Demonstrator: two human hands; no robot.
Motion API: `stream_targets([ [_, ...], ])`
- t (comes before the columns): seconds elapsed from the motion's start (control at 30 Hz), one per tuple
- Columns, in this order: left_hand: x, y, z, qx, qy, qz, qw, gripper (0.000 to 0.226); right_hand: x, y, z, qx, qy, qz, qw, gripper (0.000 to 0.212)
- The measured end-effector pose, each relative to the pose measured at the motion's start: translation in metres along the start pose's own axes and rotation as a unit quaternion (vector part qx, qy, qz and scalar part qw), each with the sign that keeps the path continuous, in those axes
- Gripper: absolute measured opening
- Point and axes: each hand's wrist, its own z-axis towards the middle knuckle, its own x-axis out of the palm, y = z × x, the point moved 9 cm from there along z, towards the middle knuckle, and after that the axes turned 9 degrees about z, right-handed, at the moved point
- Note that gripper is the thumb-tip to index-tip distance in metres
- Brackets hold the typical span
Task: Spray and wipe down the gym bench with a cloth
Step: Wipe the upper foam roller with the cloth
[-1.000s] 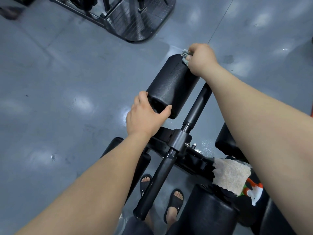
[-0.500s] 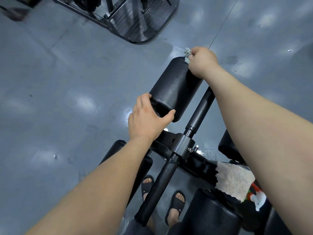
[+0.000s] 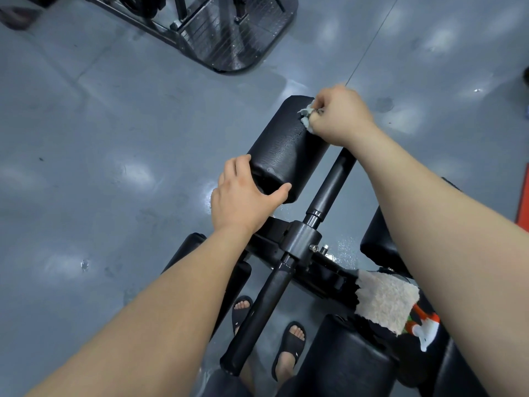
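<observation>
Right hand [image 3: 339,116] pinches soft, bunched cloth [image 3: 307,117] on firm roller pad [image 3: 289,150]; left hand [image 3: 243,202] grips pad's near end, steadying.

Glossy grey gym floor [image 3: 86,138] under soft overhead light

The floor is smooth, blue-grey and shiny, with pale blurred patches of reflected light [image 3: 134,173] scattered across it. A thin straight seam [image 3: 369,41] runs diagonally through the upper right, and a small dark stain [image 3: 384,104] sits just beside it. At the top stands the black metal base of a gym machine [image 3: 229,38], its rounded ribbed foot plate resting flat on the floor. A dark blurred shape [image 3: 17,17] lies in the top left corner. An orange-red strip [image 3: 525,196] shows at the right edge.
</observation>
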Motion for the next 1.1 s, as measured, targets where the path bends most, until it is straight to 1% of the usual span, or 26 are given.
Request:
stream_targets([
  [0.07,0.001,-0.001,-0.001,0.005,0.0,-0.001,1.0,0.091,-0.008,-0.001,0.001,-0.001,-0.055,0.032,0.998,0.024],
  [0.1,0.0,-0.001,-0.001,0.007,-0.003,-0.002,1.0,0.091,-0.011,-0.002,0.003,0.002,-0.068,0.052,0.996,0.026],
  [0.13,-0.001,-0.001,-0.001,0.009,-0.005,-0.001,1.0,0.09,-0.01,-0.003,0.005,0.007,-0.054,0.064,0.996,0.03],
  [0.23,-0.001,-0.001,0.0,0.01,-0.003,-0.001,1.0,0.09,0.005,-0.004,0.008,0.011,0.041,0.047,0.998,0.041],
  [0.27,-0.001,-0.001,0.0,0.01,-0.002,-0.001,1.0,0.091,0.006,-0.004,0.008,0.008,0.05,0.041,0.998,0.042],
  [0.4,-0.001,0.0,-0.001,0.008,-0.001,-0.003,1.0,0.091,0.006,0.002,0.004,-0.017,0.048,0.023,0.998,0.039],
  [0.53,-0.002,0.0,0.0,0.008,-0.002,-0.004,1.0,0.09,0.013,0.014,-0.009,-0.065,0.094,-0.067,0.991,0.033],
  [0.63,-0.001,0.0,-0.001,0.006,0.0,-0.007,1.0,0.09,0.014,0.021,-0.017,-0.086,0.103,-0.116,0.984,0.013],
  [0.67,-0.001,0.0,-0.001,0.006,0.0,-0.008,1.0,0.09,0.014,0.023,-0.02,-0.089,0.1,-0.13,0.982,0.009],
  [0.77,-0.001,-0.001,-0.001,0.009,-0.001,-0.007,1.0,0.09,0.017,0.025,-0.026,-0.09,0.095,-0.149,0.98,0.032],
  [0.8,-0.002,-0.001,-0.001,0.009,-0.002,-0.007,1.0,0.09,0.017,0.025,-0.027,-0.084,0.093,-0.145,0.981,0.036],
  [0.9,-0.002,0.0,-0.001,0.01,-0.005,-0.009,1.0,0.091,0.019,0.027,-0.034,-0.073,0.099,-0.135,0.983,0.038],
  [1.0,-0.002,0.0,-0.001,0.01,-0.005,-0.011,1.0,0.092,0.025,0.034,-0.044,-0.084,0.112,-0.147,0.979,0.038],
  [1.1,-0.001,0.0,-0.001,0.011,-0.003,-0.012,1.0,0.092,0.029,0.042,-0.054,-0.101,0.13,-0.146,0.975,0.028],
])
